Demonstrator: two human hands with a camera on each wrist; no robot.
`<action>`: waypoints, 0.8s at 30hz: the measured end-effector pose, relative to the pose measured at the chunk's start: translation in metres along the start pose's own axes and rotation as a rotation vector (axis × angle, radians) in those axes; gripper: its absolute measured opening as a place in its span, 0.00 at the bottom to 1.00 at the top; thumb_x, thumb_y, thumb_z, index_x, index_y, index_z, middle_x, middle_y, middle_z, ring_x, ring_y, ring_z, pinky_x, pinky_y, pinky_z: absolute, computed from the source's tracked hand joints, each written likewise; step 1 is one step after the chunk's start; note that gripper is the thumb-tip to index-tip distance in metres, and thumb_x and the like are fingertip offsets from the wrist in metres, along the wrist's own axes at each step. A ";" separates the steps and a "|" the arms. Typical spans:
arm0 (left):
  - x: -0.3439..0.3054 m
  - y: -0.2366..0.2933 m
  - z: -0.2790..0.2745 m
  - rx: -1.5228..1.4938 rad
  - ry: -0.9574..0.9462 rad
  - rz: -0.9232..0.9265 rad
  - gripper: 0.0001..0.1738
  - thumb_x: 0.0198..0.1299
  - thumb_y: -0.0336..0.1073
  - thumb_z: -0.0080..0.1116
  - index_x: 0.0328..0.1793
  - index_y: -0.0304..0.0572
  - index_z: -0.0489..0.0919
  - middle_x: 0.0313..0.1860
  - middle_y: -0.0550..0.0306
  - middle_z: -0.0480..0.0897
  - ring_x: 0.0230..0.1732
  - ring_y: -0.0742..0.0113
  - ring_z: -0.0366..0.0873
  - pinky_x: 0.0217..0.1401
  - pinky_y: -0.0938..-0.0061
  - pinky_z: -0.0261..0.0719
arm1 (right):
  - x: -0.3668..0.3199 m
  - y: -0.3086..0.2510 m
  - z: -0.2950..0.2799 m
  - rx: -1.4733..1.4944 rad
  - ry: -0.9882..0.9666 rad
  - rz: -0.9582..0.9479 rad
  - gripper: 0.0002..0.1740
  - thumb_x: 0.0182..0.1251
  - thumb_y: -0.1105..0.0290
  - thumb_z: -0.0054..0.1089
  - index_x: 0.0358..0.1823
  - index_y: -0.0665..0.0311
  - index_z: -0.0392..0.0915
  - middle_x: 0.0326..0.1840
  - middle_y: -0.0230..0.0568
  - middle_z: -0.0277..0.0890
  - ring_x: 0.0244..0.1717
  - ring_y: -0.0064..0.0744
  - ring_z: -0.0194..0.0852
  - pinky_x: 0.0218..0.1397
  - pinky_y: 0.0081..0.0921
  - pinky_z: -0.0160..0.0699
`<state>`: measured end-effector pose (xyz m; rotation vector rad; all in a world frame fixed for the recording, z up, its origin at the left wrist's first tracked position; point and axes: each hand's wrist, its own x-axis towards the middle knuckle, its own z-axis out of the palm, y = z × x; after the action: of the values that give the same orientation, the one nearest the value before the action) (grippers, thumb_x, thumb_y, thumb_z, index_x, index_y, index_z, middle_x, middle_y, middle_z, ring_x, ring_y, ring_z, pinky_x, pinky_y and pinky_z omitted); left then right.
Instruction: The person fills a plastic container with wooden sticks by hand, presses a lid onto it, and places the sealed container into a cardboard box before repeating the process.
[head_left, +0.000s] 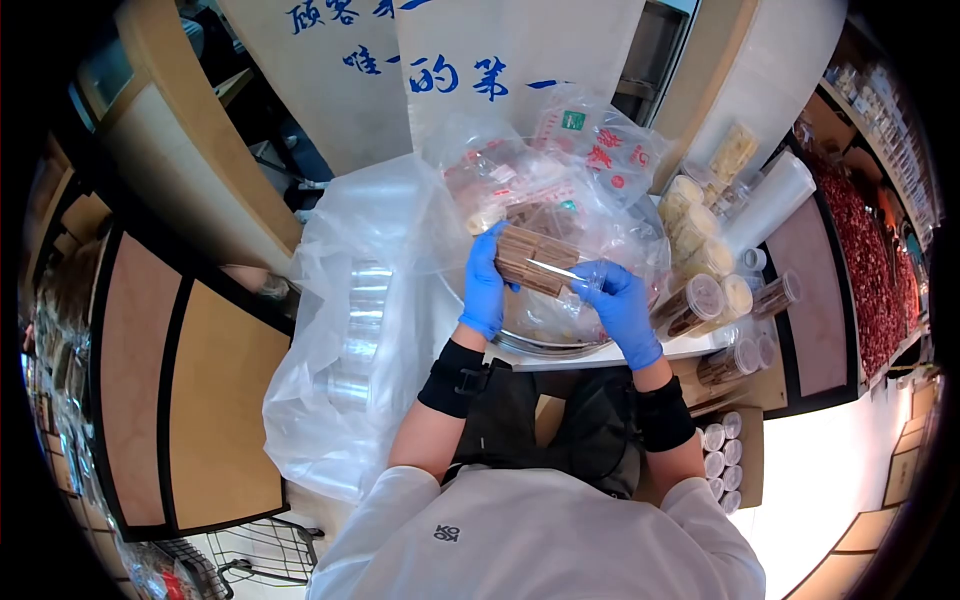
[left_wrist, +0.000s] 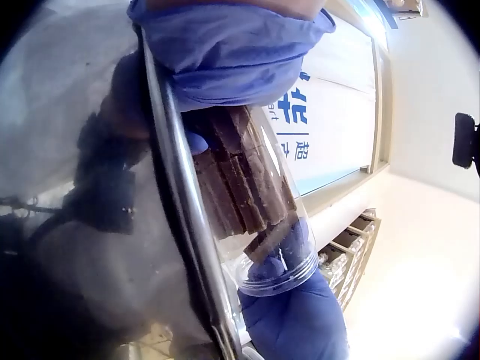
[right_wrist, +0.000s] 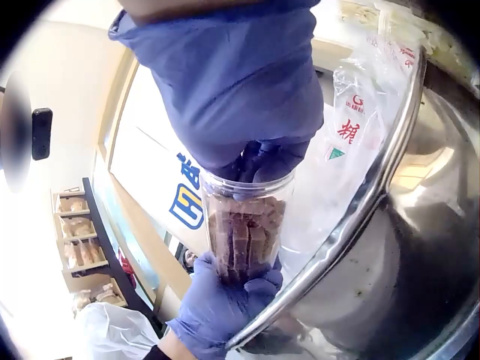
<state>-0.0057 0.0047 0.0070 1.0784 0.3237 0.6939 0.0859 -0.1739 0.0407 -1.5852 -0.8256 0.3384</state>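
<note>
A clear plastic jar (head_left: 538,262) packed with flat brown sticks (right_wrist: 241,238) lies tilted above a wide metal basin (head_left: 560,350). My blue-gloved left hand (head_left: 484,285) grips the jar round its bottom end. At the open mouth is my blue-gloved right hand (head_left: 620,305), its fingers (left_wrist: 274,261) reaching inside the rim. One loose brown piece (left_wrist: 264,241) slants near those fingertips in the left wrist view. I cannot tell whether the right fingers pinch it. The basin's shiny rim (right_wrist: 360,202) passes close beside the jar.
Printed clear bags (head_left: 600,150) overhang the basin's back. Filled jars (head_left: 695,300) and a plastic roll (head_left: 775,200) stand at right. A big translucent bag (head_left: 350,300) of clear jars is at left. A box of lidded jars (head_left: 725,460) sits below right.
</note>
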 end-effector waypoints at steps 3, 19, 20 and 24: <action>-0.001 0.001 0.004 -0.002 0.033 0.033 0.25 0.68 0.54 0.38 0.59 0.47 0.74 0.39 0.62 0.77 0.29 0.77 0.72 0.23 0.82 0.68 | -0.004 -0.009 -0.002 -0.055 -0.031 -0.030 0.10 0.55 0.74 0.68 0.40 0.64 0.83 0.33 0.28 0.78 0.30 0.13 0.69 0.35 0.15 0.70; 0.000 -0.003 0.001 0.051 0.013 0.057 0.24 0.68 0.53 0.38 0.60 0.49 0.74 0.45 0.62 0.77 0.35 0.77 0.74 0.25 0.82 0.70 | -0.008 -0.009 -0.014 -0.231 -0.234 -0.018 0.14 0.59 0.71 0.66 0.46 0.66 0.79 0.36 0.33 0.80 0.32 0.19 0.74 0.40 0.21 0.75; -0.001 -0.003 0.002 0.024 0.009 0.083 0.24 0.68 0.53 0.38 0.60 0.49 0.74 0.45 0.62 0.77 0.36 0.76 0.74 0.25 0.82 0.71 | -0.009 -0.009 -0.014 -0.268 -0.234 -0.113 0.15 0.60 0.69 0.65 0.48 0.65 0.78 0.34 0.34 0.78 0.30 0.19 0.70 0.38 0.21 0.73; 0.000 -0.001 0.001 -0.060 0.008 0.076 0.25 0.68 0.54 0.38 0.60 0.49 0.74 0.46 0.62 0.76 0.39 0.76 0.74 0.27 0.82 0.72 | -0.015 -0.038 -0.017 -0.447 -0.315 0.029 0.16 0.64 0.67 0.62 0.51 0.64 0.77 0.32 0.37 0.76 0.28 0.21 0.67 0.37 0.21 0.71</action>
<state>-0.0049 0.0033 0.0070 1.0355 0.2681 0.7712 0.0744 -0.1964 0.0770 -1.9898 -1.1811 0.4540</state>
